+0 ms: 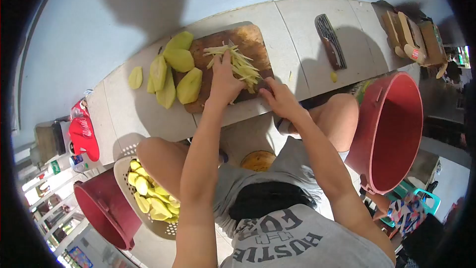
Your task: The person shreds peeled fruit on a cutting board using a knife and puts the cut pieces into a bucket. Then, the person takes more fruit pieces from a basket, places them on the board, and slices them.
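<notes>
A wooden cutting board (pixel 250 37) lies on the tiled ledge, with a pile of thin pale-green fruit strips (pixel 243 67) on it. My left hand (pixel 226 82) presses on the pile, its fingers and thumb curled about the strips. At the board's right corner my right hand (pixel 279 97) is closed around what looks like a knife handle. Part of a knife blade (pixel 230 43) shows above the strips; the rest is mostly covered. Several peeled green fruit pieces (pixel 190 86) sit at the board's left side, some on the board and some on the ledge.
A tool with a dark patterned blade and brown handle (pixel 331 44) lies farther right on the ledge. Cardboard boxes (pixel 409 37) stand at its end. Red buckets (pixel 364 134) flank my legs. A perforated basket (pixel 124 168) holds peeled fruit. Another person's patterned garment (pixel 406 214) shows lower right.
</notes>
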Motion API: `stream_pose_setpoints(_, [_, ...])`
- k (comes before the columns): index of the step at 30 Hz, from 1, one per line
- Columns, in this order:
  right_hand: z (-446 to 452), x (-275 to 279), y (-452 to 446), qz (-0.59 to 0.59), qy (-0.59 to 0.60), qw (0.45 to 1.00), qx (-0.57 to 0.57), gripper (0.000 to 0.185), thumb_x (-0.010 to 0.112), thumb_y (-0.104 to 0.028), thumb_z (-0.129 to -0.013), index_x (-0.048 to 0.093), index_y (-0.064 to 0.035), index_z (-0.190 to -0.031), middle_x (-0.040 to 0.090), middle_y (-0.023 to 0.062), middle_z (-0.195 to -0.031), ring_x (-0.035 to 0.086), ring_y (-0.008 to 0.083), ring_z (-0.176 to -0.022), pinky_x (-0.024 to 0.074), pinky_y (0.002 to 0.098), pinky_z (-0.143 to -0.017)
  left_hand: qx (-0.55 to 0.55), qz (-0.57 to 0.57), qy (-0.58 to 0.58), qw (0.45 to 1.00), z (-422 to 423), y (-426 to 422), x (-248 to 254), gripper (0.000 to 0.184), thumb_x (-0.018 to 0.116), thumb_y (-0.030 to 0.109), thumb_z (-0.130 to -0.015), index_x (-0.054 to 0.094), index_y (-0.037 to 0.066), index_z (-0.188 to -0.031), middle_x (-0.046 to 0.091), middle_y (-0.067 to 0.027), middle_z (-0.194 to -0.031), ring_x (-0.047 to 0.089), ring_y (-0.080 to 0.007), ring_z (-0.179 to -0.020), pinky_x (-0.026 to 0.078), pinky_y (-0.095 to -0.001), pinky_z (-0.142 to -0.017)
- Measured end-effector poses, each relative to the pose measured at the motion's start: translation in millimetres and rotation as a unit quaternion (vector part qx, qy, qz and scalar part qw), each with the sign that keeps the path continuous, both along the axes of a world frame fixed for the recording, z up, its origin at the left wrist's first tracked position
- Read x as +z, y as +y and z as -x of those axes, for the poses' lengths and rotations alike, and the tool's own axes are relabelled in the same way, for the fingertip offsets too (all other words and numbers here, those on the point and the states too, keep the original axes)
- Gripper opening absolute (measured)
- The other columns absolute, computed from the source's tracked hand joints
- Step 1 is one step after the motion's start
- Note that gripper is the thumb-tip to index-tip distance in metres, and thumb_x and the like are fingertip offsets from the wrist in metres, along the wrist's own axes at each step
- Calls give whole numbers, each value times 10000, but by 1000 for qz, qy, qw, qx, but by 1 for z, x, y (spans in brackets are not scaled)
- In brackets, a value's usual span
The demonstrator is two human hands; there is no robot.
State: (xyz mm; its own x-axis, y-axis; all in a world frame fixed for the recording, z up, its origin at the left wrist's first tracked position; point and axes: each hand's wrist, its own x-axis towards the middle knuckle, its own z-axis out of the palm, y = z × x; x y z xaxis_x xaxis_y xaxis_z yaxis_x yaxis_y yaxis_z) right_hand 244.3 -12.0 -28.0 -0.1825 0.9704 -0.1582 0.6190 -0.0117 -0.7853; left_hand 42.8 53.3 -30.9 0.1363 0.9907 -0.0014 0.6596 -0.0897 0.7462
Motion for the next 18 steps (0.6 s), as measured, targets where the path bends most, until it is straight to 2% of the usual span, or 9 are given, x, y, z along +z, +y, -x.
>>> stream_pose_setpoints(5, [0,11,-1,22,29,999,-1,265,610,-252,-970,539,-14,-1061,636,261,-796,611,480,-801,454,526,-701,0,5,11,1000,1,-3,21,1079,890,152,-544,397,5,-1493,382,-296,-1461,410,-452,-1355,372,-460,-1149])
stream_pose_setpoints(7, [-1,15,-1,21,61,998,1,246,611,-229,-977,542,-9,-1065,606,193,-702,588,327,-638,462,443,-635,-9,-10,9,1000,1,-1,27,1071,888,148,-547,400,5,-1489,383,-292,-1462,420,-443,-1348,376,-460,-1145])
stream_pose_setpoints(10, [-3,34,-6,-12,70,997,-14,240,613,-218,-979,550,-4,-1069,601,178,-671,580,296,-610,462,437,-620,-33,-75,6,997,-5,2,42,1026,883,136,-547,437,0,-1461,429,-265,-1435,436,-431,-1334,387,-459,-1134])
stream_pose_setpoints(11, [-5,41,-7,-16,68,997,-21,240,613,-218,-979,550,-4,-1069,601,178,-671,580,296,-610,462,437,-620,-49,-89,-3,995,-7,4,48,997,880,129,-549,459,-1,-1443,467,-252,-1401,446,-426,-1328,395,-459,-1126])
stream_pose_setpoints(13, [-9,59,-6,27,82,996,-26,295,621,-230,-964,567,12,-1124,669,250,-844,643,433,-817,483,491,-740,-74,-106,-13,992,-16,9,60,968,876,123,-551,480,-2,-1425,505,-239,-1367,455,-421,-1321,404,-459,-1118])
stream_pose_setpoints(14, [-11,72,-6,56,78,995,-35,296,617,-225,-964,579,22,-1124,683,253,-866,660,424,-835,494,484,-757,-61,-111,19,992,-22,12,64,946,870,122,-552,495,-4,-1411,535,-232,-1329,476,-415,-1301,415,-456,-1106])
stream_pose_setpoints(16, [-12,64,-3,27,86,995,-38,287,615,-224,-964,587,20,-1112,685,253,-871,664,422,-837,496,484,-756,-32,-106,69,992,-29,14,76,916,862,136,-548,524,-7,-1387,575,-227,-1267,539,-396,-1228,445,-444,-1067])
stream_pose_setpoints(18, [-13,62,1,13,96,995,-36,281,618,-227,-962,601,20,-1095,687,254,-871,669,423,-836,503,484,-760,-58,-117,57,990,-28,20,78,911,862,140,-542,533,-9,-1378,575,-226,-1268,551,-392,-1210,451,-438,-1060])
